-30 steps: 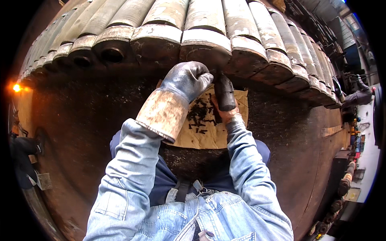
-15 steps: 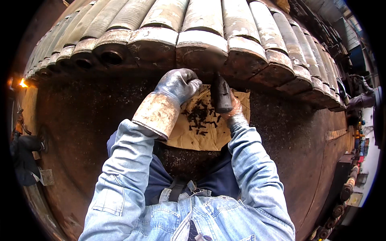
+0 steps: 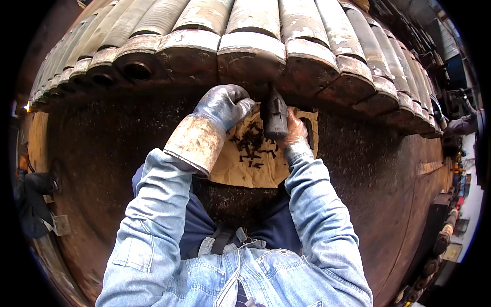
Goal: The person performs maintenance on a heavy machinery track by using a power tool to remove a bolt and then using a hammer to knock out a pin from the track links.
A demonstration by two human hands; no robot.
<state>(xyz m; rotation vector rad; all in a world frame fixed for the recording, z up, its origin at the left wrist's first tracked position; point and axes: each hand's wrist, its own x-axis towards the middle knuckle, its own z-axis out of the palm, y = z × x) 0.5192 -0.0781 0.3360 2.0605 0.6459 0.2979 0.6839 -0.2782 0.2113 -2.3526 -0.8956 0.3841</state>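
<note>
Left hand (image 3: 225, 106) at 11 o'clock, pretty grimy grey-and-tan glove (image 3: 197, 138), fingers curled together, can't tell if empty. Scuffed black blunt-ended hammer (image 3: 275, 120) at 1, right hand (image 3: 295, 131) clamped on it. Rusty-brown floor (image 3: 92, 174) at 9, tan paper sheet (image 3: 238, 175) mid-dial, cluttered white wall (image 3: 472, 210) at 3.

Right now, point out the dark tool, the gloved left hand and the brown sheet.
Dark tool (image 3: 275, 122): head view, on its thick blunt body.
Gloved left hand (image 3: 223, 106): head view, on the back of the hand, above the cuff.
Brown sheet (image 3: 234, 172): head view, on a bare patch near its lower edge.
</note>
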